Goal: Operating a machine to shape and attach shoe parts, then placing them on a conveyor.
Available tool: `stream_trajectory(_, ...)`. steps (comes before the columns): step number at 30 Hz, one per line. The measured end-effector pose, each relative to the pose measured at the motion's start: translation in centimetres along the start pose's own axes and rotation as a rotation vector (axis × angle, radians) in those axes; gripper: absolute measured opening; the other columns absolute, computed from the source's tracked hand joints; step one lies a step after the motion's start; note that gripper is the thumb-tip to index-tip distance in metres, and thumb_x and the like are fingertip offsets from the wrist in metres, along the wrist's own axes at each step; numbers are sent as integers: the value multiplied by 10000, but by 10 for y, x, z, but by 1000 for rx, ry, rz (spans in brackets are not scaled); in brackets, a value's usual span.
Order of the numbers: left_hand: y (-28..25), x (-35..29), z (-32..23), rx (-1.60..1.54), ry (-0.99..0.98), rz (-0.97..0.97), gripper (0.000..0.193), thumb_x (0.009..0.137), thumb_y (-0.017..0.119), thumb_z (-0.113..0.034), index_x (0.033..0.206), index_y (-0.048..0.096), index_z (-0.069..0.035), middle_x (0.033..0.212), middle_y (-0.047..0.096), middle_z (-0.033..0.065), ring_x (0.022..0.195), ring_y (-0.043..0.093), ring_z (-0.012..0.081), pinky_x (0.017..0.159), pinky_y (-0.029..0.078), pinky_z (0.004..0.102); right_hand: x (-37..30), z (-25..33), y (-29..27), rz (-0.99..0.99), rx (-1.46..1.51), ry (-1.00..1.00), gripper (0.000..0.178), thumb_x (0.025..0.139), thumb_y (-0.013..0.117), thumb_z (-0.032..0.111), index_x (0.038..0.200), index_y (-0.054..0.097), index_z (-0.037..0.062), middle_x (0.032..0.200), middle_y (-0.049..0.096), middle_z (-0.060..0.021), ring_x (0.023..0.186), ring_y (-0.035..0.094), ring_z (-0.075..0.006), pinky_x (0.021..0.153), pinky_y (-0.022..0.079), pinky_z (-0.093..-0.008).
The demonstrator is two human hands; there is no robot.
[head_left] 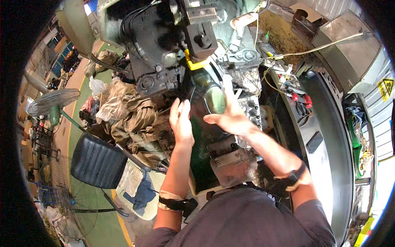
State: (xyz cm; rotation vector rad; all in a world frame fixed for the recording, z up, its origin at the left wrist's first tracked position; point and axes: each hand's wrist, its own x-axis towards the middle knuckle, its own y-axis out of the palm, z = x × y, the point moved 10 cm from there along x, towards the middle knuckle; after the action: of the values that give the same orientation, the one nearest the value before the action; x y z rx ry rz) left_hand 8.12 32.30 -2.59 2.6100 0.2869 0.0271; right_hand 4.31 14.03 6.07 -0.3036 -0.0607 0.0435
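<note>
My left hand (181, 123) is open, its fingers extended upward along the left of a dark green piece with a pale green rounded end (215, 101). My right hand (231, 118) is open too, on the other side, thumb stretched out to the left just below the pale end and fingers pointing up; I cannot tell how firmly either hand touches the piece. It sits in front of me, right under the yellow bracket (196, 64) of the dark machine head (201, 41). Nearer my body is a worn metal block (233, 162). To my left, a heap of brown cloth (133, 113) lies behind a black-backed chair (98, 161). To my right, a dark flat phone-like slab (314, 142) lies on a smooth surface (323, 177), with a red-handled tool (303, 100) farther off.
</note>
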Motion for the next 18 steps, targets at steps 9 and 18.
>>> stream_trajectory(9, 125, -83, -44, 35, -68, 640, 382, 809, 838, -61, 1138, 649, -16, 984, 700, 22, 868, 649, 105, 824, 530, 279, -190, -15, -36, -103, -378, -344, 1219, 754, 799, 14, 1590, -87, -37, 1524, 330, -228, 1406, 375, -313, 1167, 292, -398)
stream_trajectory(18, 211, -159, -10, 287, 29, 861, 517, 730, 900, -124, 1179, 678, 1, 987, 747, 83, 903, 709, 144, 867, 566, 311, -257, -49, -87, -375, -371, -361, 1194, 763, 786, -52, 1588, -77, -18, 1452, 370, -282, 1284, 479, -357, 1051, 424, -408)
